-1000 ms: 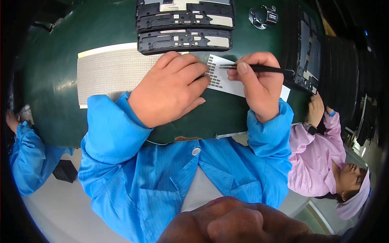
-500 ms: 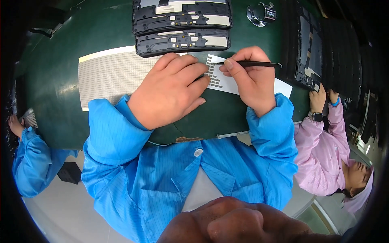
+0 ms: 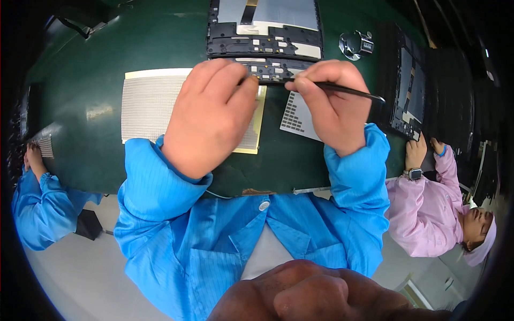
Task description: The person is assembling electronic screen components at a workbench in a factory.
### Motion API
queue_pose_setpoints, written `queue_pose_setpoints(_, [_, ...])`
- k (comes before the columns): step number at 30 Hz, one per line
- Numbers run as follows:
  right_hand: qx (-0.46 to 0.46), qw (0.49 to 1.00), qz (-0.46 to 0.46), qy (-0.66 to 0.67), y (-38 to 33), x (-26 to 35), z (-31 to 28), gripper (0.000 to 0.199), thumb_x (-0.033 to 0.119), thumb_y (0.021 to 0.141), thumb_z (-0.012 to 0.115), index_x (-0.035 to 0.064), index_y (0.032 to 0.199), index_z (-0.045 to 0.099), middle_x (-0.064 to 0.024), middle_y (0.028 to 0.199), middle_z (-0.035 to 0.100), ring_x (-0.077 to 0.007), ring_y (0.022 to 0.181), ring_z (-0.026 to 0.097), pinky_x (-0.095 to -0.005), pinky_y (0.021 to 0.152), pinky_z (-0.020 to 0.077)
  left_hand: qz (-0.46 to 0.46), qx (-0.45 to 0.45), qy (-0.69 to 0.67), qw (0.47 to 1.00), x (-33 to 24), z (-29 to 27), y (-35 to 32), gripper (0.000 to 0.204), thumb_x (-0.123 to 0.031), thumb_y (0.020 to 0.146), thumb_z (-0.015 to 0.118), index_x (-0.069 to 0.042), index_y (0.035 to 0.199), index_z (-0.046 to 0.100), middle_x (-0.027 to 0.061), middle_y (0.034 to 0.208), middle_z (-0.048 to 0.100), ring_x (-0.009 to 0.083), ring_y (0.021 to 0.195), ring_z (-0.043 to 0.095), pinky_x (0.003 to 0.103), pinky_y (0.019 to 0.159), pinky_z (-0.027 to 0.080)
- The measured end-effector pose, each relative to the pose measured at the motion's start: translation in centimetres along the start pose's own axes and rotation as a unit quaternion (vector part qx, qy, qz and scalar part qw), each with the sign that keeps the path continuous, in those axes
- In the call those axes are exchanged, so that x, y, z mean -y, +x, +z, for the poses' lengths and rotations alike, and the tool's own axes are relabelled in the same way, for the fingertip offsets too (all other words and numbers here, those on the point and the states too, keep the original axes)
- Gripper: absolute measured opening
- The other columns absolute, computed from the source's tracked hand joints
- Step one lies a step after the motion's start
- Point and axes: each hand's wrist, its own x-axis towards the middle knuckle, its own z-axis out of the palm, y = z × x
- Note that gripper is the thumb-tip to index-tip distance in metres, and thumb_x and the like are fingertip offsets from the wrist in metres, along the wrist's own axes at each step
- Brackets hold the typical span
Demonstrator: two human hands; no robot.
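My right hand (image 3: 342,109) pinches black tweezers (image 3: 353,92), their tip over the near edge of a black panel frame (image 3: 276,68). My left hand (image 3: 209,120) lies over the left part of that frame, its fingers bent and drawn together; anything between the fingertips is hidden. Beneath and beside the left hand is a gridded sheet (image 3: 147,104) with yellow borders. A white sheet (image 3: 300,115) bearing rows of small dark rectangles lies partly under my right hand.
Behind the near frame lies another black panel (image 3: 230,32) with a grey back. A metal tally counter (image 3: 357,46) stands to its right. At far right, a person in pink (image 3: 423,214) touches upright panels (image 3: 407,96). Another person's blue sleeve (image 3: 48,214) is at far left.
Both hands have moved from the white sheet to the near frame, the tweezers with the right hand. The left hand now uncovers the gridded sheet's right border. The whole view has shifted slightly.
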Motion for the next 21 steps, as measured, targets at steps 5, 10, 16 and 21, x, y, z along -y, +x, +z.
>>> queue_pose_setpoints(5, [0.024, 0.999, 0.023, -0.009, 0.7, -1.0, 0.4, 0.010, 0.000, 0.082, 0.065, -0.0012, 0.087, 0.057, -0.0057, 0.085, 0.054, -0.0100, 0.076, 0.055, -0.0230, 0.065, 0.0493, -0.026, 0.036, 0.009, 0.999, 0.0, 0.4, -0.1, 0.029, -0.007, 0.066, 0.063, 0.002, 0.093, 0.061, 0.0125, 0.095, 0.055, 0.0298, 0.096, 0.053, 0.039, 0.085, 0.046])
queue_pose_setpoints(10, [0.027, 0.997, -0.013, -0.065, 1.0, -1.3, 0.5, 0.010, -0.001, 0.078, 0.068, -0.0005, 0.082, 0.059, -0.0070, 0.081, 0.057, -0.0146, 0.072, 0.057, -0.0256, 0.063, 0.0488, -0.021, 0.040, 0.043, 0.998, -0.1, 0.5, -0.1, 0.028, -0.008, 0.068, 0.061, 0.001, 0.094, 0.061, 0.0125, 0.096, 0.055, 0.0301, 0.099, 0.052, 0.041, 0.087, 0.045])
queue_pose_setpoints(16, [0.023, 0.990, -0.070, -0.117, 0.8, -1.4, 0.5, 0.013, -0.001, 0.073, 0.071, 0.0009, 0.080, 0.060, -0.0097, 0.078, 0.059, -0.0243, 0.070, 0.056, -0.0315, 0.061, 0.0463, -0.029, 0.054, 0.051, 0.997, -0.6, 0.2, -0.2, 0.030, -0.011, 0.070, 0.061, -0.005, 0.099, 0.063, 0.0116, 0.099, 0.054, 0.0301, 0.103, 0.051, 0.043, 0.091, 0.043])
queue_pose_setpoints(21, [0.046, 0.979, -0.124, -0.155, 0.7, -0.9, 0.6, 0.013, -0.002, 0.074, 0.070, 0.0014, 0.081, 0.060, -0.0093, 0.078, 0.058, -0.0217, 0.071, 0.057, -0.0303, 0.062, 0.0473, -0.032, 0.055, 0.065, 0.996, -0.7, 0.5, -0.4, 0.030, -0.011, 0.072, 0.060, -0.010, 0.101, 0.063, 0.0099, 0.102, 0.053, 0.0292, 0.105, 0.049, 0.042, 0.092, 0.041])
